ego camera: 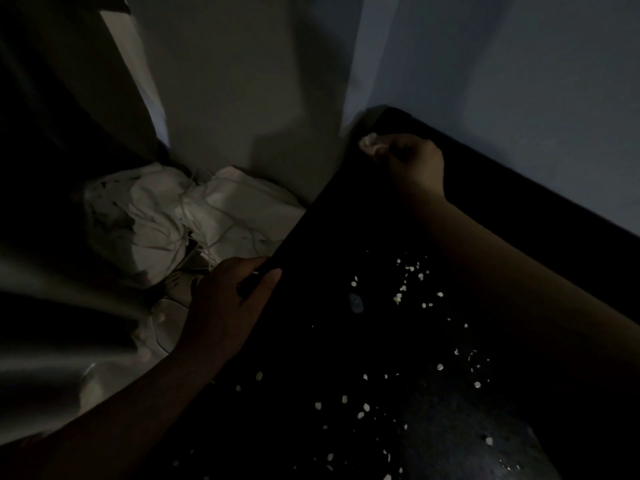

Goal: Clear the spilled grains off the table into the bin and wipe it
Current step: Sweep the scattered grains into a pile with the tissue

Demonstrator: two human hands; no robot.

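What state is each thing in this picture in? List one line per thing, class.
left hand: grips the table's left edge.
right hand: curled at the far corner, pinching pale bits.
pale bits: held in the fingertips; kind unclear.
table: dark top, strewn, not yet wiped.
grains: scattered loose over the table.
white bundle: crumpled on the floor beside the table.

In dim light the left hand grips the side edge of the dark table, the right hand curls at its far corner, pale grains lie scattered across it, and crumpled white bags sit beside it.
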